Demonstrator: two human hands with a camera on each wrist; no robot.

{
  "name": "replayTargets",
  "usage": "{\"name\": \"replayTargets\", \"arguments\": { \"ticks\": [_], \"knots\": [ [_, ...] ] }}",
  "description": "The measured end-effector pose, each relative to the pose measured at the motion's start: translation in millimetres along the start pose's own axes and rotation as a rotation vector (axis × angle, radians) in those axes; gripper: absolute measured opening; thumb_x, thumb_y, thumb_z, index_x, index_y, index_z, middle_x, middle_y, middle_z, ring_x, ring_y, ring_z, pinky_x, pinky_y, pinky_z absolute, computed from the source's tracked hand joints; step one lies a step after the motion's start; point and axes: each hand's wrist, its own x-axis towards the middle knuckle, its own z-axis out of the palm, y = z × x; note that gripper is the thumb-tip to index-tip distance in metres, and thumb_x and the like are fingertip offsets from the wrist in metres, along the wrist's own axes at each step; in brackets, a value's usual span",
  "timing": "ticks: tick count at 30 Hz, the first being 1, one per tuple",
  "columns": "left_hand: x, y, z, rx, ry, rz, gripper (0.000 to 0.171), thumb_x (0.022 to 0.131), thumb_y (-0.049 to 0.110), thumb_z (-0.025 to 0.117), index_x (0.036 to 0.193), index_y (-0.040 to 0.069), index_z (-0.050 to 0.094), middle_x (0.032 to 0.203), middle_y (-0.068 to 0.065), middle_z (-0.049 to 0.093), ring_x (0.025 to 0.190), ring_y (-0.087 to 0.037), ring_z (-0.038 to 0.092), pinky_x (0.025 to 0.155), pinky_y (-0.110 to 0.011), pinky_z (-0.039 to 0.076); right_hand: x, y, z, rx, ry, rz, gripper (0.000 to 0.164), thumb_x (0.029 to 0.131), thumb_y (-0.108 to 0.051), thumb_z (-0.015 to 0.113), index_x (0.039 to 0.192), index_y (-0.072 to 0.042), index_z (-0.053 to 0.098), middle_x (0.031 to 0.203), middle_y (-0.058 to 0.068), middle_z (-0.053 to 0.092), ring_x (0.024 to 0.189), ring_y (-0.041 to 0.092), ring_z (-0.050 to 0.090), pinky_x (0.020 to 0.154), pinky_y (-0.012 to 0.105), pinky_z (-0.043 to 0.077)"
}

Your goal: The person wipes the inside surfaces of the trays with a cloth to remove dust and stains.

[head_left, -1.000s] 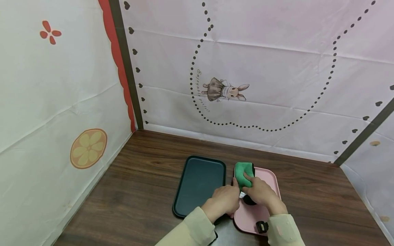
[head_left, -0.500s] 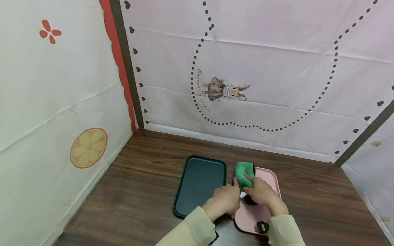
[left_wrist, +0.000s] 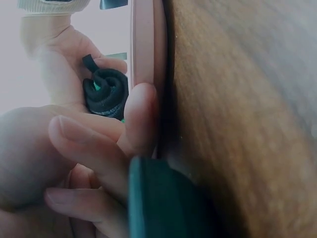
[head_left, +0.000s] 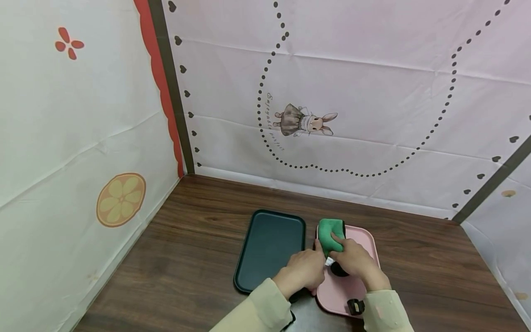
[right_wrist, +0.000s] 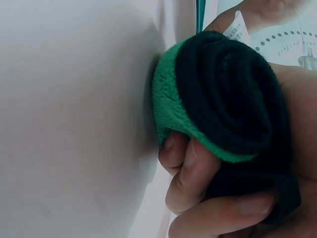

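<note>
A green cloth with black edging [head_left: 330, 233] lies at the left side of the pink tray [head_left: 337, 295]. Its near end is rolled into a black spiral [right_wrist: 225, 94], with a white tag [right_wrist: 237, 30] beside it. My right hand [head_left: 352, 258] grips this roll, its fingers curled underneath and thumb on the green face. Alongside, my left hand [head_left: 303, 271] points its straight index finger at the cloth's left edge. In the left wrist view its other fingers [left_wrist: 141, 116] bend loosely at the pink tray's rim. Part of the cloth is hidden behind both hands.
A dark green tray [head_left: 269, 251] stands left of the pink one, its near right corner under my left forearm. Both trays sit on a brown wooden table [head_left: 178, 258]. Printed white sheets [head_left: 365, 115] wall off the back and sides. Small black wrist cameras [head_left: 356, 307] sit near the sleeves.
The view shifts very slightly. Both hands and the green cloth keep nearly the same place and pose.
</note>
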Motion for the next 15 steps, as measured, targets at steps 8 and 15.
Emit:
{"name": "replayTargets", "arguments": {
  "ticks": [8,15],
  "knots": [
    [-1.7,1.1,-1.6,-0.018,-0.003,0.002,0.08,0.099,0.017,0.067,0.165,0.004,0.023,0.044,0.006,0.058,0.037,-0.011,0.056,0.037,-0.026,0.036,-2.4,3.4,-1.7,0.007,-0.001,0.011,0.064,0.095,-0.02,0.066,0.156,-0.013,0.047,0.147,0.033,0.052,0.087,0.025,0.053,0.077,0.04,0.044],
    [-2.4,1.8,0.0,-0.019,0.01,0.008,0.083,0.096,0.014,0.068,0.165,0.003,0.023,0.042,0.007,0.057,0.036,-0.01,0.056,0.04,-0.027,0.041,-4.5,6.9,-3.7,0.006,0.009,0.014,0.063,0.096,-0.022,0.066,0.155,-0.012,0.048,0.149,0.032,0.052,0.098,0.028,0.057,0.082,0.042,0.047]
  ]
}}
